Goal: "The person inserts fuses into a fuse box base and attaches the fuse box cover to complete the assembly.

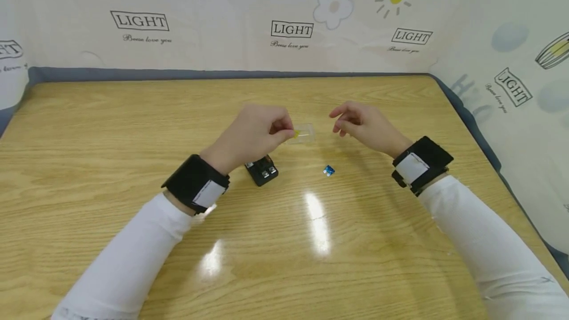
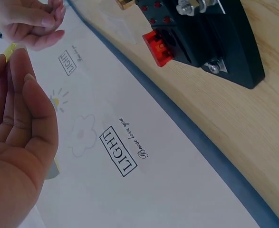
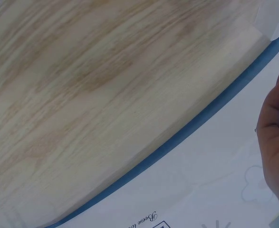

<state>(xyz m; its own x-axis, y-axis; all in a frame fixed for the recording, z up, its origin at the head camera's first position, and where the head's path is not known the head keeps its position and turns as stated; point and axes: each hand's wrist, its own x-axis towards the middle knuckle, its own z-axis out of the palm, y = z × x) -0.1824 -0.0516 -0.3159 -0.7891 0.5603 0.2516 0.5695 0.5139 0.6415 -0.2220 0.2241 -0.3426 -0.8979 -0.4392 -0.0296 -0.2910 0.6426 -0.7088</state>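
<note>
My left hand (image 1: 255, 130) pinches a small yellow piece (image 2: 10, 50) between thumb and fingertips; in the head view a thin pale shaft seems to run from it, and I cannot tell its kind. Behind it shows a small clear plastic box (image 1: 306, 131) on the table. Close below the left wrist lies a black electrical module (image 1: 261, 171); the left wrist view reveals its metal screw terminals and red part (image 2: 157, 48). To the right of the box, my right hand (image 1: 362, 125) hovers with fingers loosely bent and nothing in them.
A small shiny blue piece (image 1: 329, 171) lies on the wooden table (image 1: 378, 241) between the two forearms. Printed cloth walls (image 1: 213, 19) rise at the back and right edges. Both wrists wear black bands (image 1: 195, 181).
</note>
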